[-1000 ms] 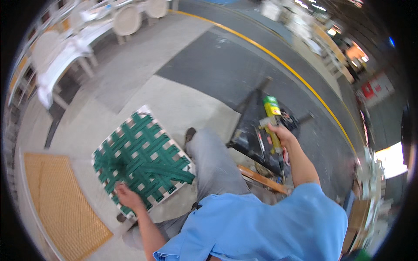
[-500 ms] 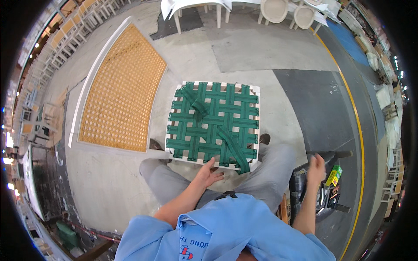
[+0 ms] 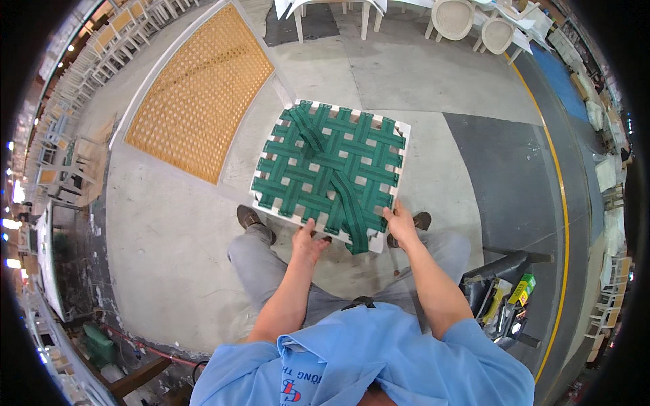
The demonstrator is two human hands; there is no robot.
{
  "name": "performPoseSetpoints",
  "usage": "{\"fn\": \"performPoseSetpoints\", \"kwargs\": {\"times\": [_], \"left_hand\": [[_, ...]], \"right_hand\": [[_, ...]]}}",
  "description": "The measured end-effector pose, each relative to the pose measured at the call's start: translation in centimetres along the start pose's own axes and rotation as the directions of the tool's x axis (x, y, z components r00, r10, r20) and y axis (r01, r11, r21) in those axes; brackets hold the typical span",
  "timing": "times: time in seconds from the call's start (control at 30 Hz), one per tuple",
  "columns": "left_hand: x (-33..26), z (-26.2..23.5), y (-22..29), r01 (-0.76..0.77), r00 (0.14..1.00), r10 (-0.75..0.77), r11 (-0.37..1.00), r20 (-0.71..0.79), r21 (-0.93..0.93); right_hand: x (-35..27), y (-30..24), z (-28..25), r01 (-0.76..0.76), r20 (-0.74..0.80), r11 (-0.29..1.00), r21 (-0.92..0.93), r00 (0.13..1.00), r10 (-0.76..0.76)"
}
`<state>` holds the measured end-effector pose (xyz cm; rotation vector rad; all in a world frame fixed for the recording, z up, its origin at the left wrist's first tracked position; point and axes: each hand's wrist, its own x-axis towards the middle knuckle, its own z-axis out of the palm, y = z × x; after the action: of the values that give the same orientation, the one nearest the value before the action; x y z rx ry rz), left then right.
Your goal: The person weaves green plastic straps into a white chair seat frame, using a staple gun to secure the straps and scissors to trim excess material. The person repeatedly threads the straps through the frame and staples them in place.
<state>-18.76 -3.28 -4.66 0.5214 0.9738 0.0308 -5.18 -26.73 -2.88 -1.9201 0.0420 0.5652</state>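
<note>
Between my knees is a white chair whose seat is woven with green elastic webbing (image 3: 332,166). Its back is a large panel of tan cane mesh (image 3: 203,95) in a white frame, off to the far left. Two loose ends of webbing lie over the weave, one at the far left and one webbing strip (image 3: 348,206) hanging over the near edge. My left hand (image 3: 309,243) holds the near edge of the white seat frame (image 3: 399,152), thumb on top. My right hand (image 3: 401,223) grips that frame at its near right corner. The fingers underneath are partly hidden.
On my right, a black stool-like stand (image 3: 477,291) holds tools and a green and yellow box (image 3: 522,289). White chairs and tables (image 3: 448,19) stand far ahead. Rows of chairs (image 3: 101,51) line the far left. A yellow line (image 3: 559,189) runs along the floor at right.
My right hand has come from beside the tool stand to the seat's right corner. My left hand has closed on the near edge. The chair has turned slightly clockwise and shifted away.
</note>
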Motion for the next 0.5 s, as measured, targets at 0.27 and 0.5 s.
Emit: {"fn": "performPoseSetpoints", "kwargs": {"times": [0.27,0.5], "left_hand": [[-2.3,2.2,-6.8,-0.292,0.949,0.314,0.898,-0.015,0.330],[-4.9,4.0,-8.5,-0.150,0.987,0.141,0.585,0.082,0.797]], "right_hand": [[-1.0,-0.1,0.3,-0.064,0.177,0.958,0.279,0.984,0.014],[-1.4,1.8,-0.3,0.025,-0.090,0.980,-0.197,0.995,-0.043]]}}
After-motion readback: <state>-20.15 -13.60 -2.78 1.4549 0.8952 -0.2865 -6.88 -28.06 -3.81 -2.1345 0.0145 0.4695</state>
